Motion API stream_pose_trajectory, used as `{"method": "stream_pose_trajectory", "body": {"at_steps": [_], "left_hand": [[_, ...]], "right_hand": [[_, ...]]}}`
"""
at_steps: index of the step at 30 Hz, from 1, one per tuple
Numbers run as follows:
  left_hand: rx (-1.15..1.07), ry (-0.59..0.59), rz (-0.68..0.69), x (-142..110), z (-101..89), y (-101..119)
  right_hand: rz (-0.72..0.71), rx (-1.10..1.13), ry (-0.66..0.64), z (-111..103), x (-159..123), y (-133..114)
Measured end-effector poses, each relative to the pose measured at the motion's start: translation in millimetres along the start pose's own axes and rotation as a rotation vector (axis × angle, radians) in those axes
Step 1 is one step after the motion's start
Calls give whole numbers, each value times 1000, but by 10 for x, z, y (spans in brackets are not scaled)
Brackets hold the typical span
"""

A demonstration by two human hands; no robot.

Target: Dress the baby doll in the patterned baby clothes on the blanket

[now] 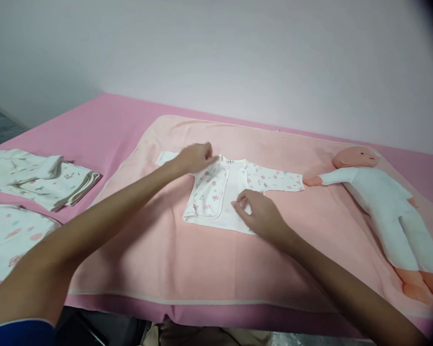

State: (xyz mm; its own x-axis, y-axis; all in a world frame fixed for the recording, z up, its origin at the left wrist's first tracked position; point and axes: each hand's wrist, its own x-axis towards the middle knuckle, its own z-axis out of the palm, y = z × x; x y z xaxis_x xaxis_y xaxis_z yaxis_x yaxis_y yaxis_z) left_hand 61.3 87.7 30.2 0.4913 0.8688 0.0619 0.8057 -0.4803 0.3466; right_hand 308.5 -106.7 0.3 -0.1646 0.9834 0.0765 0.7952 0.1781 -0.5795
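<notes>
A small white baby shirt [211, 190] with a pink animal print lies spread on the peach blanket. One front panel lies flat on the left, and the plain white inside shows beside it. My left hand [197, 157] is over the shirt's left shoulder and sleeve, its fingers loosely bent and apart, with nothing visible in them. Over the lower right part of the shirt, my right hand [262, 215] has thumb and forefinger curled into a ring. Whatever may be between those fingertips is hidden. This hand also covers part of the right front panel.
A baby doll [377, 202] in white lies at the right, one hand touching the sleeve cuff. Folded printed clothes [39, 178] and another printed cloth [18, 235] are at the left. The peach blanket [209, 269] covers a pink bed surface [119, 120] against a pale wall.
</notes>
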Motion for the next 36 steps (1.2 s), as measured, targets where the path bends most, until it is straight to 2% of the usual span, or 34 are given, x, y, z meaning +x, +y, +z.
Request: {"method": "stream_pose_trajectory", "body": {"at_steps": [2,4,6,8,12,15,19,24,27,30,33,36], "left_hand": [[31,-181,12,44,142,387],[127,-274,-11,70,266,640],[191,-260,-33,82,355,750],[196,-213,-44,82,410,763],[149,-150,-65,80,456,690],[-43,-153,-81,102,433,616],[-276,-141,-14,150,377,492],[-331,-273,1,161,294,407],[-366,-354,-25,138,121,370],[-370,-435,-31,108,-138,267],[-360,-500,-72,89,-385,79],[-321,-510,-135,85,-546,-174]], "right_hand": [[16,2,-81,225,49,-190],[68,-2,-71,401,108,-268],[104,16,-36,523,140,-278],[104,61,-31,600,133,-264],[77,139,8,674,67,-253],[55,179,53,684,34,-263],[48,198,72,675,18,-266],[11,161,49,660,-19,-299],[-1,193,54,605,0,-416],[-63,184,75,550,114,-648],[-149,146,46,574,336,-943],[-254,124,59,698,607,-1175]]}}
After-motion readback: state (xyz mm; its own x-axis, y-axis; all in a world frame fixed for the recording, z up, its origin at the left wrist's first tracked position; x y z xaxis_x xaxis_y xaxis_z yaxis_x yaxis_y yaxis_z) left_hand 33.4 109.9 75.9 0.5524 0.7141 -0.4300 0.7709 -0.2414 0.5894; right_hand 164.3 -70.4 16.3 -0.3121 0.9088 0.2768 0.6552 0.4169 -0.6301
